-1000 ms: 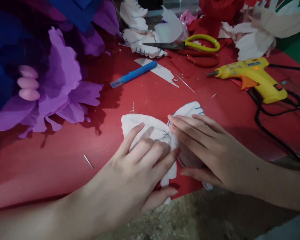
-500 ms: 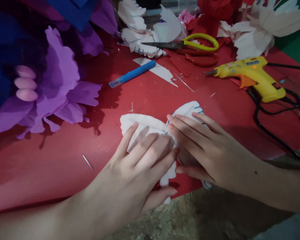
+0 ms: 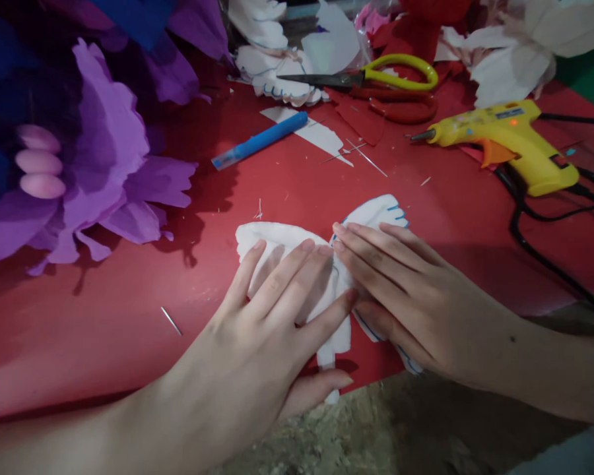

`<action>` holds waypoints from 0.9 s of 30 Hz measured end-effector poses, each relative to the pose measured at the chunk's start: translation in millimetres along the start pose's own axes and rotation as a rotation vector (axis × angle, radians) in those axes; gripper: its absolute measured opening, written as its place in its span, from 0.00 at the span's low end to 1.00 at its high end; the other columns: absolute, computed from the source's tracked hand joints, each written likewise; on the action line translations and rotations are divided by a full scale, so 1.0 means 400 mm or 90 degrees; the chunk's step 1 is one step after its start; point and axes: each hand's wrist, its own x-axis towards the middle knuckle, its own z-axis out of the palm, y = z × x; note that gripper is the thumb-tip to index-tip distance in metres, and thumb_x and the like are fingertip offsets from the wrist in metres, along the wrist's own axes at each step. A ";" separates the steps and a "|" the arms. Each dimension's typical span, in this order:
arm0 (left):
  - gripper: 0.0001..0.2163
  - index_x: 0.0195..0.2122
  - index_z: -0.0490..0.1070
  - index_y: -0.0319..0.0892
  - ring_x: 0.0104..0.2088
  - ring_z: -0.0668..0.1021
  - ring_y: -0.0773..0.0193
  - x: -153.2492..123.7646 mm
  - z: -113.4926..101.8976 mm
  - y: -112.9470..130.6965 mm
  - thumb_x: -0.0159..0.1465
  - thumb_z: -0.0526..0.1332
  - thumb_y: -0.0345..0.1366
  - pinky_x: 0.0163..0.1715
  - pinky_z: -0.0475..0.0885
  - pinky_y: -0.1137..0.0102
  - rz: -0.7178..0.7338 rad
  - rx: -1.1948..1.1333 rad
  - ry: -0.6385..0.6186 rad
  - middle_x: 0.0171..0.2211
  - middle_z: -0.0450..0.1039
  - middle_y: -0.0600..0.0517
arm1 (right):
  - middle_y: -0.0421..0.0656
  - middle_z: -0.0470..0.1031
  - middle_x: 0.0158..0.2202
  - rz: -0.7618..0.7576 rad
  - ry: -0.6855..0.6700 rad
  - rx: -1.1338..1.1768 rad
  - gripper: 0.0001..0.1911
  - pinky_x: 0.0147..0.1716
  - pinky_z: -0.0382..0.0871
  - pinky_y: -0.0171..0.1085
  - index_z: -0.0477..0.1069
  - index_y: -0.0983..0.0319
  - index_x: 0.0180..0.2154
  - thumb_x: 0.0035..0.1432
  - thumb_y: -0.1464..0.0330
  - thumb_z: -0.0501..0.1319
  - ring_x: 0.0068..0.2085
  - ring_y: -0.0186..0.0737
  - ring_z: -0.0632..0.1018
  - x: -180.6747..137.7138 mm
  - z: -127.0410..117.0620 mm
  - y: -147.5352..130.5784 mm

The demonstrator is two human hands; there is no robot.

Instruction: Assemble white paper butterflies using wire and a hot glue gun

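Two white paper petals lie side by side near the front edge of the red table. My left hand (image 3: 272, 323) rests spread on the left paper petal (image 3: 257, 232), its fingertips pressed to the surface. Beneath my right hand (image 3: 406, 284) is the right paper petal (image 3: 376, 211), which has blue marker lines along its scalloped edge. The fingers of that hand are stretched out flat, close together, with the tips where the two petals meet. Both hands cover much of the paper. Below the left petal a narrow white strip shows beside my left thumb.
A yellow glue gun (image 3: 519, 142) with a black cord lies at the right. Behind are scissors (image 3: 400, 72) with yellow and red handles, a blue marker (image 3: 262, 138) and paper scraps (image 3: 321, 135). A large purple paper flower (image 3: 109, 132) stands at the left.
My left hand's middle fingers, bent before, are now straighter on the left petal. My right thumb has drawn in. The view has shifted slightly.
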 end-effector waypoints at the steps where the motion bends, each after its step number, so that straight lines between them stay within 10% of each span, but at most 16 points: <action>1: 0.25 0.58 0.60 0.44 0.58 0.64 0.48 0.000 0.000 0.000 0.66 0.44 0.52 0.54 0.59 0.47 0.001 -0.002 -0.001 0.58 0.63 0.42 | 0.54 0.60 0.58 0.001 0.003 0.007 0.23 0.55 0.61 0.50 0.62 0.76 0.55 0.63 0.70 0.43 0.60 0.48 0.60 0.000 0.001 0.000; 27: 0.22 0.51 0.68 0.41 0.55 0.67 0.48 0.014 -0.010 -0.015 0.65 0.49 0.50 0.55 0.63 0.50 0.014 -0.124 0.013 0.52 0.66 0.39 | 0.57 0.60 0.57 0.009 0.007 -0.002 0.24 0.54 0.60 0.51 0.59 0.79 0.56 0.63 0.70 0.42 0.58 0.53 0.62 0.000 0.012 -0.008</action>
